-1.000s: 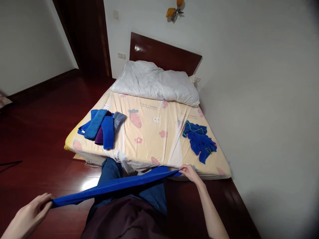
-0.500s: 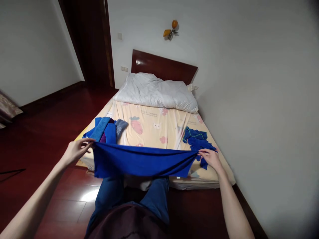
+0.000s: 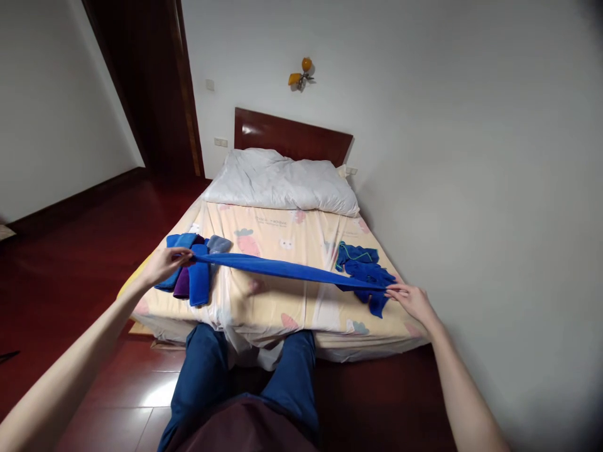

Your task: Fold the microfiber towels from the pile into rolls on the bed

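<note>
A blue towel (image 3: 277, 268) is stretched taut between my hands above the bed, seen nearly edge-on as a narrow band. My left hand (image 3: 167, 263) pinches one end, over several folded towels (image 3: 200, 279) in blue, purple and grey on the bed's left side. The other end is pinched by my right hand (image 3: 411, 300), a little lower and to the right. Crumpled blue cloths (image 3: 370, 276), one with green edging (image 3: 358, 252), lie on the bed just left of my right hand.
The bed (image 3: 268, 307) has a patterned cream sheet, with a white quilt (image 3: 282, 182) bunched near the dark headboard (image 3: 292, 137). A wall stands close on the right. My legs (image 3: 198, 361) are against the bed's foot end; dark red floor (image 3: 70, 270) lies to the left.
The towel hung down as a wide sheet before; now it is raised and swung out flat, showing as a thin strip. My right hand has shifted right, my left hand slightly up and right.
</note>
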Demonstrator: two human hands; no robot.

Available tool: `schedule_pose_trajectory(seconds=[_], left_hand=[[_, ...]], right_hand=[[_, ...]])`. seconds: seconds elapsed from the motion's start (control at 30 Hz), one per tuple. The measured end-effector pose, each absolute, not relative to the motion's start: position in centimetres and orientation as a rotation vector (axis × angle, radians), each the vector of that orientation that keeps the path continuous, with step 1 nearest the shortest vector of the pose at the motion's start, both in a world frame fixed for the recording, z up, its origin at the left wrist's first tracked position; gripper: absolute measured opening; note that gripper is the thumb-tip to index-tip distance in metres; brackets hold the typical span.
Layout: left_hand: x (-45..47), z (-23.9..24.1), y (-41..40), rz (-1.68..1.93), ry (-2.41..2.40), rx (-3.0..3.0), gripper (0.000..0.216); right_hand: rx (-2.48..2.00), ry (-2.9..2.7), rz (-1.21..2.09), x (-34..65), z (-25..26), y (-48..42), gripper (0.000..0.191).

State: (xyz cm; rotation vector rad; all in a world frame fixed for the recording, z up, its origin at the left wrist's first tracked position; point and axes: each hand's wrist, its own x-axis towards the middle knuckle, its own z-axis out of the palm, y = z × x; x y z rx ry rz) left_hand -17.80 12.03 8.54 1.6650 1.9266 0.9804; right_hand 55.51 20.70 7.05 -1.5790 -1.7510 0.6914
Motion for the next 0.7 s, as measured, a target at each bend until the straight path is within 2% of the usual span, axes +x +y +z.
schedule_pose_trajectory(seconds=[0.2, 0.4, 0.57, 0.7], left_hand=[[-19.1, 9.1, 8.9, 0.68, 1.712, 1.461, 0.063], [-19.0, 8.5, 10.5, 0.604, 1.64, 1.47, 0.054], [-17.3, 5.5, 15.8, 0.679, 1.693, 1.522, 0.044], [-15.6, 5.8, 20.7, 0.791, 1.82, 1.617, 0.025]], right_hand=[[-1.805, -1.719, 1.116, 57.9, 8.8, 17.2, 0.05], [-1.801, -1.754, 1.183, 58.0, 9.1, 18.5, 0.043], [-1.767, -1.789, 0.954, 56.3, 6.4, 24.5, 0.023], [-1.781, -1.864, 0.513, 53.5, 5.9, 29.7, 0.017]])
